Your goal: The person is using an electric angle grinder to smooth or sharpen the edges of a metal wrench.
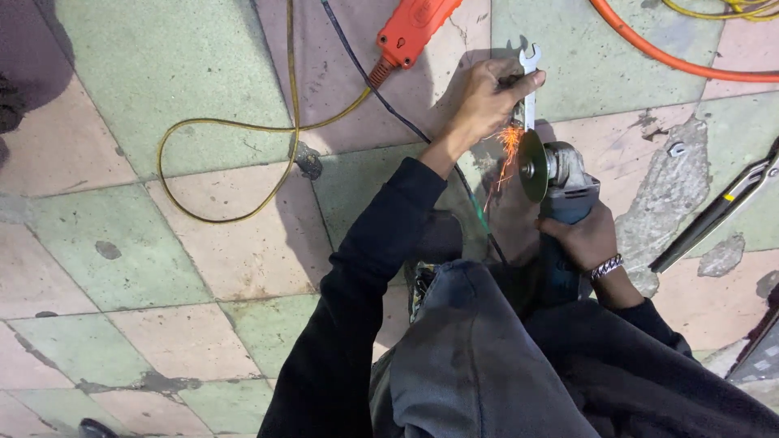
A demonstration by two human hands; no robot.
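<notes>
Left of the grinder, our left hand grips a wrench closed-fisted against the floor; sparks fly at the disc. Our right hand wraps the grinder's body. Pliers lie right.

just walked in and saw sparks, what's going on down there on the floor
A person crouched over the tiled floor is grinding a metal wrench. The left hand pins the wrench down against the tiles, while the right hand grips an angle grinder whose disc meets the wrench, throwing orange sparks. An orange power tool with a yellow cord lies beyond the hands, and long-handled pliers lie off to the right.
</notes>
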